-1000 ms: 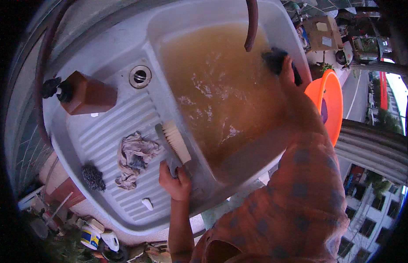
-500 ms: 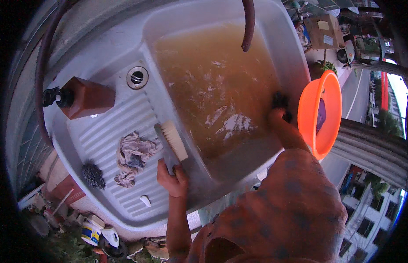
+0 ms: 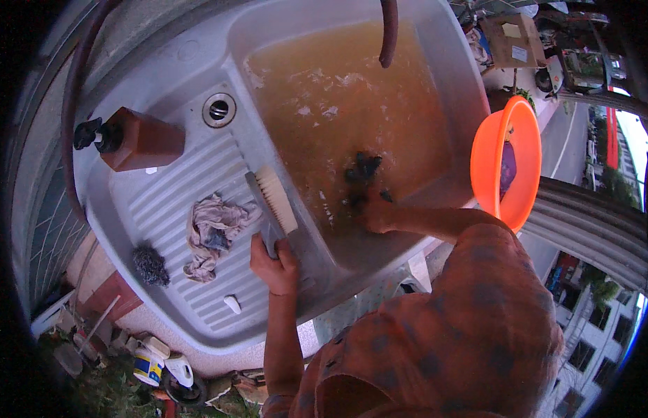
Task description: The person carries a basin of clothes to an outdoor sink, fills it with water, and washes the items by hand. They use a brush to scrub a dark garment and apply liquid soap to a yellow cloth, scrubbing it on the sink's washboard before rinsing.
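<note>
My left hand [image 3: 275,268] is closed around the grey handle of a scrubbing brush [image 3: 274,198] with pale bristles. The brush rests along the divider between the ribbed washboard [image 3: 184,164] and the basin. In the murky brown water [image 3: 338,90], my right hand [image 3: 377,210] grips a dark wet cloth [image 3: 365,167], which lies partly under the surface; some of the fingers are hidden. Left of the brush, a crumpled pale cloth [image 3: 212,233] lies on the ribs. A small white piece of soap [image 3: 232,304] sits close to my left hand.
A brown pump bottle [image 3: 146,141] lies beside the drain [image 3: 219,110]. A dark scouring pad [image 3: 150,265] is at the washboard's left edge. An orange tub [image 3: 487,160] holding something purple stands at the right rim. A hose [image 3: 389,35] hangs over the basin.
My right hand has moved left from the basin's right side toward its lower middle, bringing the dark cloth along. My left hand still holds the brush in place.
</note>
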{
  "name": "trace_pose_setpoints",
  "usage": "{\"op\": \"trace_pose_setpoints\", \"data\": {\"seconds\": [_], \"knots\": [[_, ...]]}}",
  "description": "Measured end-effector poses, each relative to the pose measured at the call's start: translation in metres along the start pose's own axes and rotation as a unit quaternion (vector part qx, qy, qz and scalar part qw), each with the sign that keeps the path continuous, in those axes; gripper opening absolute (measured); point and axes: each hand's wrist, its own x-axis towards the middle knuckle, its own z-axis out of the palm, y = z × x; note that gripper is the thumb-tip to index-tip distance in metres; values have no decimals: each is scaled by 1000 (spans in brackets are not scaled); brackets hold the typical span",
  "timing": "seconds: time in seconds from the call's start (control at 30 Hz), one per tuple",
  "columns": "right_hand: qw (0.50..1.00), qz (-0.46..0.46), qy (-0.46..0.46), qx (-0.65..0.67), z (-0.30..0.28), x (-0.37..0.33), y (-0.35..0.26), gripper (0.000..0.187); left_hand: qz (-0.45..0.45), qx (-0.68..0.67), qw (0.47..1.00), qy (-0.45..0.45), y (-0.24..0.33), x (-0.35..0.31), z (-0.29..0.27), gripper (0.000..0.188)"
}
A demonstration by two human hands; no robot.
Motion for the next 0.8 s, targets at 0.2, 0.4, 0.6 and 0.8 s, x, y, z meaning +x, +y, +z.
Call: {"op": "trace_pose_setpoints", "data": {"seconds": [0.2, 0.4, 0.6, 0.8], "knots": [[944, -13, 254, 213, -26, 54, -33, 37, -8, -21, 1000, 18, 24, 2, 4, 29], [955, -19, 223, 196, -30, 49, -23, 59, -23, -15, 998, 63, 23, -14, 6, 38], [912, 10, 339, 230, -99, 131, 20, 51, 22, -18, 998, 64, 26, -6, 6, 29], [906, -47, 398, 134, -125, 196, 56, 48, -31, -75, 994, 79, 13, -15, -12, 29]]}}
